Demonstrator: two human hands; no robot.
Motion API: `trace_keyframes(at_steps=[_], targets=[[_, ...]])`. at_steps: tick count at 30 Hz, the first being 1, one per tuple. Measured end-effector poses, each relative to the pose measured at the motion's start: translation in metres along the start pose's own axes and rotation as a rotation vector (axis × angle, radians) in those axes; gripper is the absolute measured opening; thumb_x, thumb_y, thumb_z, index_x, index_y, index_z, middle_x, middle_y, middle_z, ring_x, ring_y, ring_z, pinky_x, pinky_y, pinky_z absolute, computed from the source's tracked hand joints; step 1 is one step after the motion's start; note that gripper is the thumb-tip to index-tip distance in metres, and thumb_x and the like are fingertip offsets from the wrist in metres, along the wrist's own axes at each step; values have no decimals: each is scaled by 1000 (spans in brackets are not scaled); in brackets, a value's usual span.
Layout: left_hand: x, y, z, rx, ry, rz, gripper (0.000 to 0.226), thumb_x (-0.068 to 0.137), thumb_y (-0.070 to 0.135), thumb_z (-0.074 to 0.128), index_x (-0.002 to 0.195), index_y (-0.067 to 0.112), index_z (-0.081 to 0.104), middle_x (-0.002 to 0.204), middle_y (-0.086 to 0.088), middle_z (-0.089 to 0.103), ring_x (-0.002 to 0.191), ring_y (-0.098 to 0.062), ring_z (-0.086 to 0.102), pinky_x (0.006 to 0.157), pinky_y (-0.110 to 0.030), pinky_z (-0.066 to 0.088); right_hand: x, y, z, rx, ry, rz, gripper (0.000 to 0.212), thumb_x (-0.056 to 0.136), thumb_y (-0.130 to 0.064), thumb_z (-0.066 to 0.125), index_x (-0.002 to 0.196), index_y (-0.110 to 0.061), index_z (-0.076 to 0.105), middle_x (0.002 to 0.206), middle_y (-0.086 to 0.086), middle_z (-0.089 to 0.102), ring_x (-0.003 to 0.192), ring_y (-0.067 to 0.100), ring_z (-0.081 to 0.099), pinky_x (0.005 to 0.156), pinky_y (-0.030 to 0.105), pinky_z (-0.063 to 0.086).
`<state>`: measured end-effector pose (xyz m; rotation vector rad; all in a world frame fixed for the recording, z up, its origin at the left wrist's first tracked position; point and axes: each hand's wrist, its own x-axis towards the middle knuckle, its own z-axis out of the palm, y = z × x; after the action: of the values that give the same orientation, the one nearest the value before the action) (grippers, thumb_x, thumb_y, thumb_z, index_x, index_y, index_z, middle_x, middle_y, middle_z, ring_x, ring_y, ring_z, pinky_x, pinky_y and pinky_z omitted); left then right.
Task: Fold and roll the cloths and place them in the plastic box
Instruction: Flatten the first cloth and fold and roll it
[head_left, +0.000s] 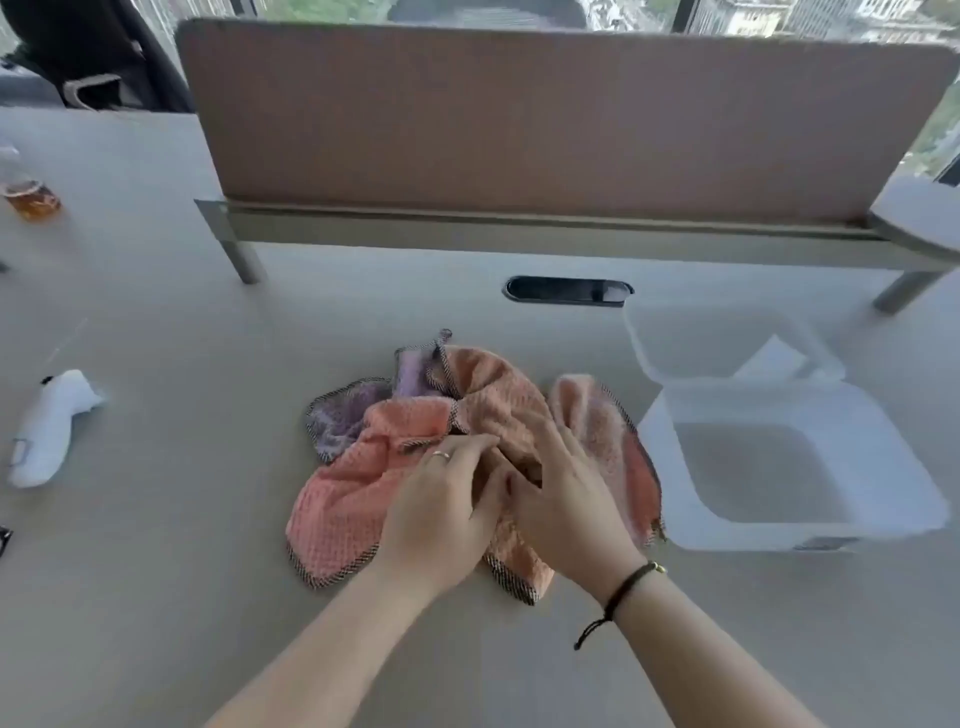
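Observation:
A crumpled heap of cloths lies on the table in front of me: an orange waffle cloth (343, 499), a purple one (340, 415) partly under it, and a paler pink one (602, 415) on the right. My left hand (441, 509) and my right hand (566, 499) rest side by side on the middle of the heap, fingers curled into the orange fabric. Just right of the heap stands the clear plastic box (670, 467), with nothing inside and its lid (644, 343) hinged up behind it.
A brown divider panel (519, 119) on a metal rail runs across the back. A cable slot (569, 290) sits in the table behind the cloths. A white device (47, 426) lies at the left, and a glass of amber drink (31, 200) stands far left.

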<state>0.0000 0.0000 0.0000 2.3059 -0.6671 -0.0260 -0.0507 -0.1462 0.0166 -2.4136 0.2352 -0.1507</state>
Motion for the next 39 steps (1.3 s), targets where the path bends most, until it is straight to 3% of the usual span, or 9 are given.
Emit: trace_keyframes(at_steps=[5,8,16,20,25,29,32,35,39], targets=[[-20,-28,37,155,90,192,37,92,35,50,124,18,60,121,4,65,116,-19,59,97,-39,48,-24,43,45,-321,187,-225,41,91,-32,49,131,-21,57,143,5,51,137,25,43,111,42,37],[-25,-30,38,178,151,246,40,91,36,49,128,22,57,120,6,66,117,-18,57,100,-39,46,-25,46,45,-347,337,-277,31,84,-33,57,112,-23,67,133,8,57,129,30,49,106,43,41],[-56,-30,35,283,164,281,40,84,22,61,123,30,57,109,8,69,109,-22,56,97,-40,40,-63,46,43,-375,374,-325,37,83,-47,46,94,-23,73,101,3,62,90,29,61,76,39,51],[-70,-24,31,236,224,379,30,87,13,60,115,26,55,99,7,71,96,-22,65,85,-42,48,-81,52,37,-188,278,-313,46,84,-57,56,120,-29,61,129,-6,62,117,16,60,90,34,52],[-75,-27,27,68,373,409,23,92,4,63,111,12,52,85,0,65,78,-23,64,66,-42,51,-89,54,32,-187,56,-262,96,57,-77,69,135,-36,34,153,-18,35,136,6,40,105,29,40],[-73,-29,26,13,406,398,16,93,7,63,105,14,54,79,2,63,70,-17,59,65,-36,49,-88,57,34,-216,160,-290,39,81,-45,66,107,-24,46,116,-6,62,106,20,59,78,30,45],[-71,-30,24,-34,438,388,13,94,12,62,104,16,55,77,3,64,66,-9,55,63,-28,44,-84,61,33,-166,242,-262,14,87,-31,60,93,-22,51,108,-4,66,97,24,61,73,36,49],[-76,-28,21,-31,345,396,16,93,31,63,102,19,59,82,6,64,73,-9,59,67,-33,50,-80,64,32,28,338,-216,13,90,-29,62,83,-19,57,94,-6,69,88,20,62,71,36,51],[-82,-25,26,222,55,333,64,73,68,67,123,32,50,121,15,55,102,-4,57,83,-24,46,-78,65,26,164,441,-157,41,93,-27,62,61,-16,40,58,-6,49,58,14,45,58,37,42]])
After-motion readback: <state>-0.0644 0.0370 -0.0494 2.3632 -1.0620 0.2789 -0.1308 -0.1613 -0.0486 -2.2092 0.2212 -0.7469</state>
